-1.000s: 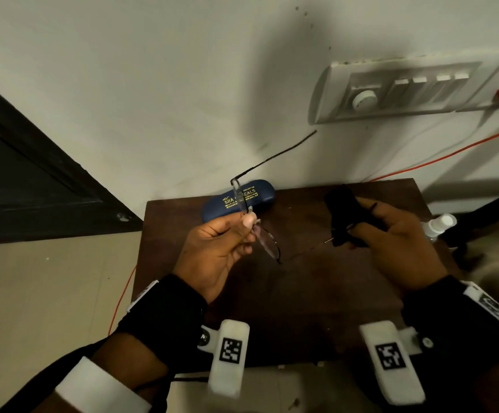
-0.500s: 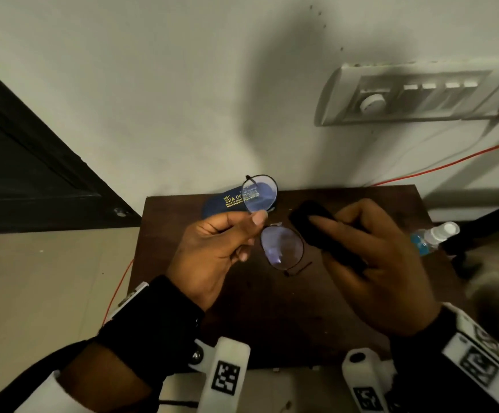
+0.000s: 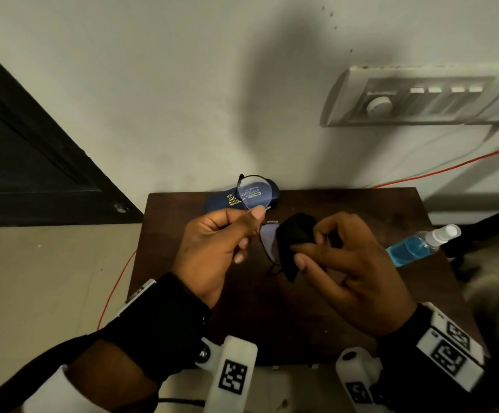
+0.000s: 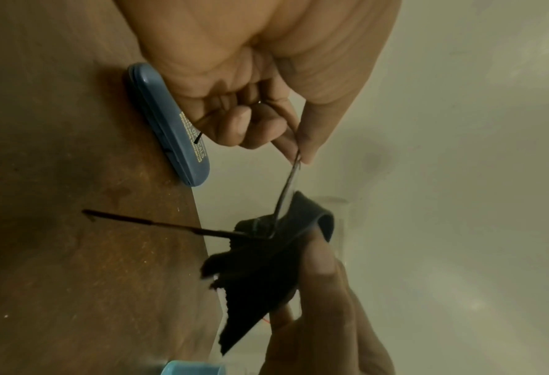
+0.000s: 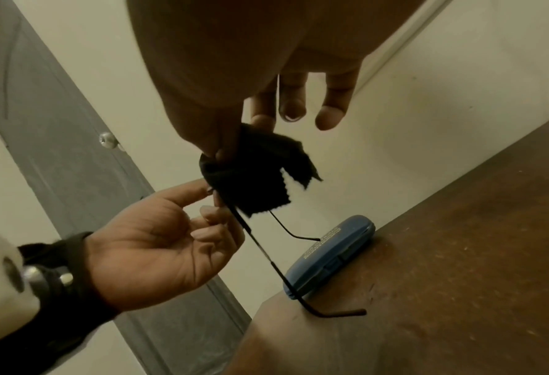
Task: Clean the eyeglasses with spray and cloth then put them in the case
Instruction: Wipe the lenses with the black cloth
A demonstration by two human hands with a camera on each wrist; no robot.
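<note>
Against a pale plastered wall stands a small dark brown wooden counter [image 3: 316,308], with a white switch panel [image 3: 421,99] on the wall above it and a dark door [image 3: 33,162] off to the left. Over the counter, the left hand [image 3: 212,248] pinches the thin-framed round-lensed eyeglasses [image 3: 254,193] at the bridge between thumb and forefinger, its fingers curled, so that one lens stands up before the wall. The right hand [image 3: 352,272] grips a black cleaning cloth [image 3: 297,234], folded over the lower lens between thumb and fingers. A closed blue hard glasses case [image 5: 330,253] with gold lettering lies at the counter's back edge near the wall. A clear spray bottle of blue liquid [image 3: 421,244] lies at the right edge.
</note>
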